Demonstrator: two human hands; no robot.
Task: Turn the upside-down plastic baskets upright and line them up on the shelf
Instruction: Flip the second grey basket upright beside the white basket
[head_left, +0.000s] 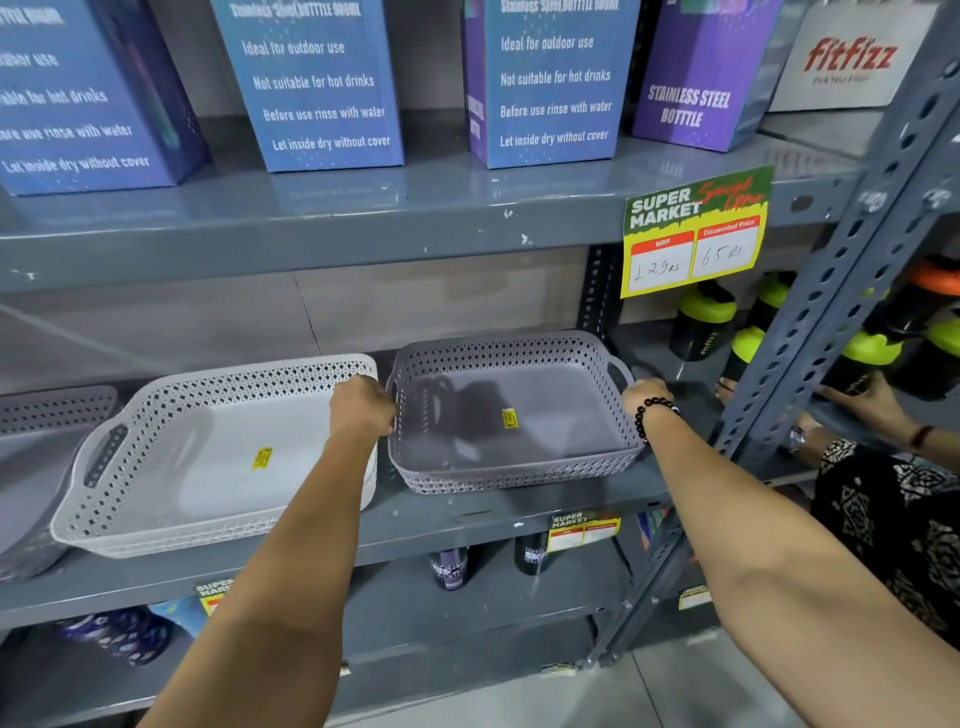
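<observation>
A grey-purple perforated basket (511, 470) stands upright on the grey metal shelf (467, 512), its open side up and a yellow sticker inside. My left hand (361, 408) is closed on its left handle. My right hand (644, 397) is closed on its right handle; a black bead bracelet circles that wrist. Just left of it, an upright white basket (156, 519) of the same shape rests on the shelf. At the far left edge, part of another grey basket (47, 415) shows; whether it is upright I cannot tell.
Blue and purple bottle boxes (317, 88) stand on the shelf above. A price sign (693, 234) hangs from that shelf's edge. A perforated upright post (810, 332) is on the right, with green-lidded bottles (701, 322) behind it. Another person's hand (867, 400) reaches there.
</observation>
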